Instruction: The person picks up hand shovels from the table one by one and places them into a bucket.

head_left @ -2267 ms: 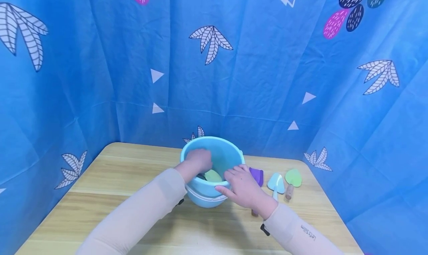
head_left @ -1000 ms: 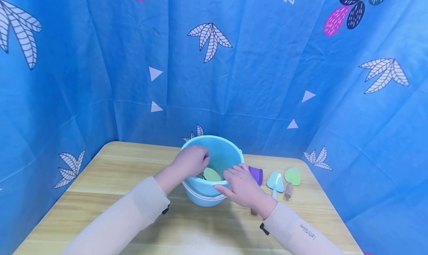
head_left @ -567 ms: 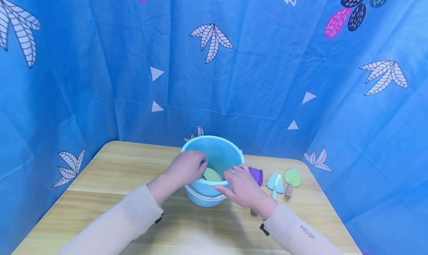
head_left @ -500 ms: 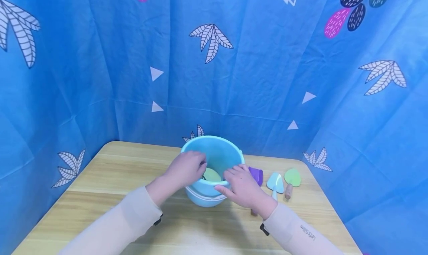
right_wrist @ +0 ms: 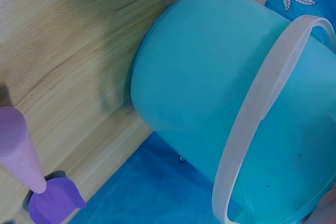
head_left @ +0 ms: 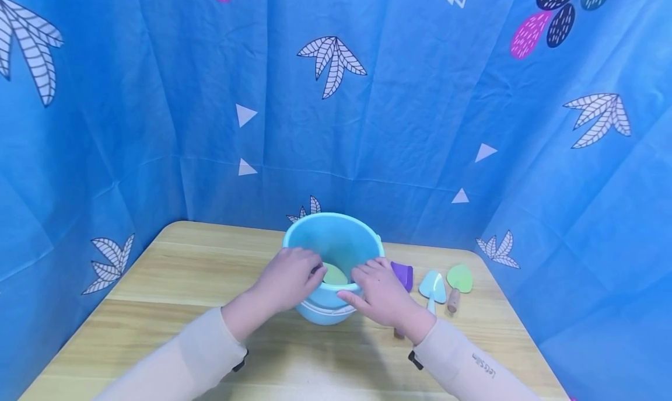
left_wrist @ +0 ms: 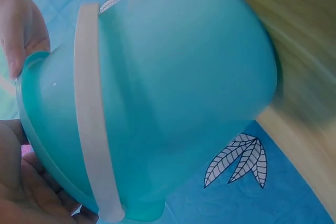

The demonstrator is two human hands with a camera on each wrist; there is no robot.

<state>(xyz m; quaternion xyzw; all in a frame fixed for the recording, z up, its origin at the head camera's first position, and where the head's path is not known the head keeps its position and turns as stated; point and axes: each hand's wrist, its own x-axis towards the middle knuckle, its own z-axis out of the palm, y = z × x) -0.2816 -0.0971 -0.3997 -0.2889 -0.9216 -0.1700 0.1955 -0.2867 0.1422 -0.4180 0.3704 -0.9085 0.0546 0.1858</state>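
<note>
A light blue bucket (head_left: 341, 240) with a white handle (left_wrist: 89, 114) stands upright at the table's back. My right hand (head_left: 380, 293) grips its right front rim, fingers over the edge and thumb along the outside. My left hand (head_left: 289, 275) is at the left front rim, fingers loosely bent over the opening. In the left wrist view, the bucket's rim partly covers those fingers, a gap shows between thumb and forefinger, and no held object is visible. A pale green object (head_left: 334, 274) lies inside the bucket; its full shape is hidden.
Right of the bucket lie a purple toy shovel (head_left: 402, 276), a light blue toy shovel (head_left: 433, 286) and a green toy shovel (head_left: 459, 278) with a brown handle. The wooden table (head_left: 220, 261) meets a blue patterned curtain (head_left: 336, 132) behind and at both sides.
My left hand was deep in the bucket; it has drawn out and moved down and left to the rim. The right hand and bucket have stayed in place.
</note>
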